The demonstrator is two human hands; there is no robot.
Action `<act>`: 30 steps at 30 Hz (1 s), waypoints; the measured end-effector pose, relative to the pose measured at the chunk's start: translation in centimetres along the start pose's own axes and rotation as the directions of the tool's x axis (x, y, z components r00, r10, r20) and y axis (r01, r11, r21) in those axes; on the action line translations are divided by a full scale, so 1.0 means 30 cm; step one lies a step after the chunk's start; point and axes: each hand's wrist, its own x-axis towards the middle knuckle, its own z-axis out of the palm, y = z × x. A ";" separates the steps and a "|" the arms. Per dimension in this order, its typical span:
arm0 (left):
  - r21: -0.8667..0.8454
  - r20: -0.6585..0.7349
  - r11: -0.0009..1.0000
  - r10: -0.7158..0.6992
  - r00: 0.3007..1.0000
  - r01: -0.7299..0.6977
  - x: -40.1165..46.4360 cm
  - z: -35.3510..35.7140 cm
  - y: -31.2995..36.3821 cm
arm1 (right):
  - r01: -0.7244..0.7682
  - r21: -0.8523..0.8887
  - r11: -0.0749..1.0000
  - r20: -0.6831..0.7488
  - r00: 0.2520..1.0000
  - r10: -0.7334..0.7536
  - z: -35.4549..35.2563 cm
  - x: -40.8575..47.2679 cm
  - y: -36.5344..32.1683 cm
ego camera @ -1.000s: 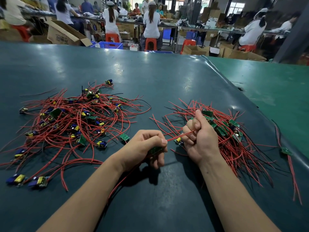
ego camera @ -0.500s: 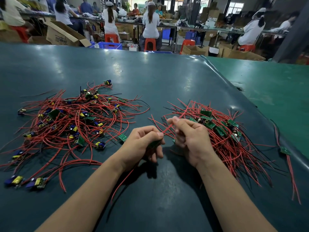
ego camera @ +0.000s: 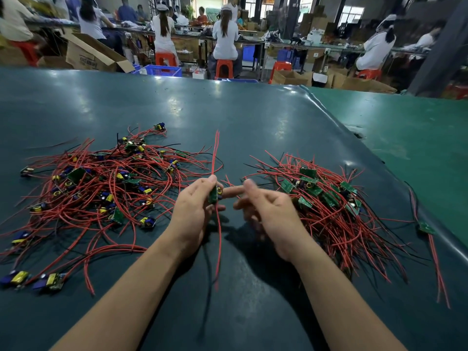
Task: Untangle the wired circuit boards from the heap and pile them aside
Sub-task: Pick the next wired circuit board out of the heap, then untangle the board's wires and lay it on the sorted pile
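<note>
The right hand [ego camera: 268, 211] no longer grips the red wires [ego camera: 216, 158] — a second ago it was a fist pulling them just beside the sorted pile [ego camera: 329, 198]; now its fingers are loose and blurred, index toward the left hand [ego camera: 195, 209]. The left hand, earlier curled low over the circuit board [ego camera: 214, 195], now holds it upright — its wires stand straight above it and trail below.

Left of the hands, the tangled heap [ego camera: 101, 188] of red-wired boards blocks the dark mat [ego camera: 240, 117]. Right of the heap, past a bare strip (both hands sit there), the sorted pile [ego camera: 329, 209] blocks too. Beyond the heap, the mat lies open.
</note>
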 end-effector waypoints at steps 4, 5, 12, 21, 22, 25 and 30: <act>0.106 0.007 0.993 0.059 0.998 -0.059 -0.015 0.002 -0.014 | 0.004 0.076 0.997 0.157 0.987 -0.016 0.045 -0.012 0.011; 0.167 0.033 0.982 0.081 0.996 -0.085 -0.018 0.003 -0.015 | 0.003 0.095 0.995 0.145 0.989 -0.017 0.042 -0.011 0.011; 0.164 -0.102 0.979 0.136 0.986 -0.118 -0.001 -0.006 -0.004 | -0.092 0.137 0.986 0.084 0.993 0.081 0.014 -0.019 -0.020; 0.321 -0.548 0.887 0.459 0.699 -0.331 0.036 -0.080 0.023 | 0.388 0.552 0.738 -0.596 0.803 0.023 -0.058 -0.007 -0.086; 0.343 -0.547 0.881 0.470 0.693 -0.326 0.036 -0.081 0.023 | 0.373 0.596 0.711 -0.596 0.799 0.081 -0.058 -0.007 -0.085; 0.491 -0.496 0.832 0.511 0.702 -0.259 0.033 -0.085 0.020 | 0.288 0.676 0.679 -0.562 0.798 0.220 -0.055 -0.003 -0.075; 0.971 -0.206 0.223 0.601 0.772 0.086 0.019 -0.115 -0.011 | 0.235 0.565 0.791 -0.523 0.843 0.123 -0.043 -0.005 -0.068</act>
